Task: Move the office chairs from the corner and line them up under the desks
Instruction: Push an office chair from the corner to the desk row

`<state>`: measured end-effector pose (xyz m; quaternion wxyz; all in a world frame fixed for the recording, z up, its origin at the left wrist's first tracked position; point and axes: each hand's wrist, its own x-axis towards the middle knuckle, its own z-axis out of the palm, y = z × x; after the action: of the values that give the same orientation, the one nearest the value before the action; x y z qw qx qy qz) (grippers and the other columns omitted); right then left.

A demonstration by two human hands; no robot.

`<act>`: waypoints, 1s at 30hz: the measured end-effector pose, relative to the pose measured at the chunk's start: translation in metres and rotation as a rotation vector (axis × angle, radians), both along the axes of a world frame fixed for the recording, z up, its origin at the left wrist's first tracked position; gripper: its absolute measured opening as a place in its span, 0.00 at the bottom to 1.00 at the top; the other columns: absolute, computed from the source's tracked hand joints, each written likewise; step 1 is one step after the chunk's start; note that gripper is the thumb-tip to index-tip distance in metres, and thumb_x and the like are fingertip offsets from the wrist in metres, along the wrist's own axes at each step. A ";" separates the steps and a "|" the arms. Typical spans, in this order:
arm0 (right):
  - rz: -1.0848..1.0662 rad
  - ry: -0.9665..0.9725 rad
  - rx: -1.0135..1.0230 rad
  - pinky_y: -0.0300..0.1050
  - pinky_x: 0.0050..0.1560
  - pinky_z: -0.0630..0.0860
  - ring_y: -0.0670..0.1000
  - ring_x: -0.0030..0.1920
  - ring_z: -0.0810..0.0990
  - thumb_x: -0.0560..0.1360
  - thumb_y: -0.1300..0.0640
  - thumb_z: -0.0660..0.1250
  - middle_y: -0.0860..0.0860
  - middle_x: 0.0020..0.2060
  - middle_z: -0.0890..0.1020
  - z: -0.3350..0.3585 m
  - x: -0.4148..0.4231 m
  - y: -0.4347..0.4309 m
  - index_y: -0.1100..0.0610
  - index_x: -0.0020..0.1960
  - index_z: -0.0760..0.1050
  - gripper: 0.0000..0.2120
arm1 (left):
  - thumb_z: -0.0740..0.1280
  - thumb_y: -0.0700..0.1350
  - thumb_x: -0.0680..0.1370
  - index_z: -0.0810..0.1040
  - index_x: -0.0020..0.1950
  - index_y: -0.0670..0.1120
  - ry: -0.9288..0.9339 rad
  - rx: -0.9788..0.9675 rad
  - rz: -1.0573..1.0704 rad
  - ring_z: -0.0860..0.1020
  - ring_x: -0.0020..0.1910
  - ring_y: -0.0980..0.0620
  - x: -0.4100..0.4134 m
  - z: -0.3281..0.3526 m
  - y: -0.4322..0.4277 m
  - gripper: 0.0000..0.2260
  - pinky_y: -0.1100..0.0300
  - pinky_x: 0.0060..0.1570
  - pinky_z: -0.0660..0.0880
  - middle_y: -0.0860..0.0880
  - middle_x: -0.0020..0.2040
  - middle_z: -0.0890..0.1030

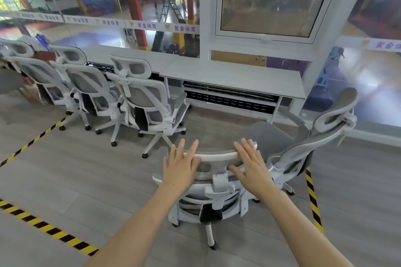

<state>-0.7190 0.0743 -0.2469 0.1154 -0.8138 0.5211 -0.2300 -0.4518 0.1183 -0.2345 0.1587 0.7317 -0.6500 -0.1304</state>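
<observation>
Both hands are flat with fingers straight and spread, gripping nothing; the left hand [181,166] and the right hand [251,165] rest against the headrest of the nearest office chair [217,155], which stands on the floor facing the long desk [217,73], apart from it. Three more chairs [141,93] stand side by side at the desk's left stretch; a fifth chair [325,136] sits turned sideways just right of the nearest one; striped floor tape [43,226] runs at the left.

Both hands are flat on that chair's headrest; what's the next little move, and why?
Probably push the near chair ahead to the desk: left hand and right hand lie open on its headrest, and the spot beside the lined-up chairs looks free.
</observation>
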 end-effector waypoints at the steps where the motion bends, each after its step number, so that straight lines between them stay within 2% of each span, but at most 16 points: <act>1: -0.029 0.014 0.011 0.57 0.81 0.42 0.47 0.82 0.35 0.81 0.39 0.62 0.45 0.84 0.42 -0.005 -0.007 0.002 0.43 0.84 0.45 0.39 | 0.40 0.70 0.82 0.37 0.81 0.69 0.027 -0.014 0.025 0.42 0.84 0.43 0.003 -0.007 0.001 0.28 0.33 0.79 0.46 0.50 0.86 0.42; 4: -0.123 0.000 0.098 0.56 0.81 0.41 0.49 0.82 0.33 0.78 0.32 0.62 0.45 0.83 0.35 -0.022 -0.024 0.002 0.43 0.82 0.31 0.49 | 0.43 0.77 0.77 0.26 0.79 0.64 0.094 0.016 0.134 0.37 0.83 0.42 0.017 -0.027 0.004 0.39 0.32 0.78 0.42 0.48 0.84 0.35; 7: -0.221 0.058 0.266 0.57 0.82 0.42 0.50 0.81 0.31 0.70 0.19 0.55 0.49 0.83 0.34 -0.034 -0.031 -0.006 0.47 0.82 0.28 0.57 | 0.44 0.84 0.68 0.19 0.74 0.64 0.143 0.181 0.235 0.35 0.82 0.38 0.037 -0.047 0.005 0.48 0.28 0.76 0.39 0.46 0.83 0.31; 11: -0.262 0.093 0.435 0.58 0.82 0.40 0.52 0.81 0.32 0.65 0.17 0.59 0.52 0.82 0.34 -0.046 -0.033 -0.022 0.48 0.81 0.27 0.64 | 0.45 0.91 0.55 0.16 0.69 0.67 0.225 0.427 0.261 0.30 0.79 0.33 0.050 -0.070 0.002 0.57 0.23 0.73 0.39 0.44 0.80 0.25; 16: -0.286 0.115 0.497 0.56 0.81 0.36 0.51 0.81 0.31 0.55 0.11 0.54 0.51 0.83 0.34 -0.056 -0.028 -0.048 0.46 0.81 0.27 0.70 | 0.47 0.90 0.58 0.19 0.67 0.73 0.221 0.361 0.319 0.34 0.81 0.35 0.054 -0.081 -0.014 0.51 0.22 0.72 0.39 0.43 0.83 0.32; 18: -0.285 0.130 0.491 0.57 0.81 0.36 0.51 0.81 0.31 0.54 0.10 0.53 0.50 0.83 0.35 -0.057 -0.020 -0.064 0.46 0.82 0.28 0.71 | 0.47 0.90 0.58 0.20 0.67 0.75 0.207 0.348 0.313 0.36 0.82 0.36 0.066 -0.082 -0.026 0.50 0.22 0.72 0.40 0.44 0.83 0.33; 21: -0.274 0.129 0.455 0.58 0.81 0.39 0.51 0.82 0.37 0.56 0.11 0.53 0.48 0.84 0.40 -0.059 -0.011 -0.082 0.48 0.83 0.35 0.69 | 0.48 0.90 0.59 0.21 0.68 0.76 0.193 0.365 0.277 0.37 0.82 0.36 0.082 -0.081 -0.048 0.49 0.23 0.72 0.41 0.44 0.83 0.33; 24: -0.293 0.100 0.409 0.58 0.81 0.43 0.49 0.83 0.44 0.61 0.13 0.56 0.48 0.84 0.48 -0.068 -0.004 -0.089 0.48 0.84 0.43 0.63 | 0.49 0.90 0.59 0.25 0.71 0.77 0.179 0.356 0.230 0.38 0.82 0.36 0.094 -0.083 -0.067 0.49 0.23 0.71 0.42 0.44 0.83 0.33; 27: -0.331 0.092 0.391 0.58 0.82 0.43 0.49 0.83 0.45 0.65 0.17 0.61 0.49 0.84 0.49 -0.074 0.011 -0.093 0.50 0.84 0.43 0.60 | 0.48 0.90 0.59 0.28 0.71 0.78 0.163 0.343 0.207 0.38 0.82 0.37 0.109 -0.088 -0.085 0.48 0.23 0.72 0.42 0.46 0.83 0.33; 30: -0.384 0.086 0.398 0.59 0.81 0.45 0.50 0.83 0.45 0.66 0.17 0.61 0.48 0.84 0.48 -0.073 0.031 -0.104 0.49 0.84 0.41 0.61 | 0.47 0.90 0.59 0.28 0.71 0.78 0.134 0.342 0.160 0.38 0.82 0.37 0.131 -0.088 -0.114 0.48 0.23 0.73 0.43 0.45 0.83 0.34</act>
<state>-0.6881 -0.0302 -0.3202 0.2051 -0.6703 0.7052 -0.1061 -0.3211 0.0047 -0.3222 0.0851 0.7870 -0.5460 -0.2742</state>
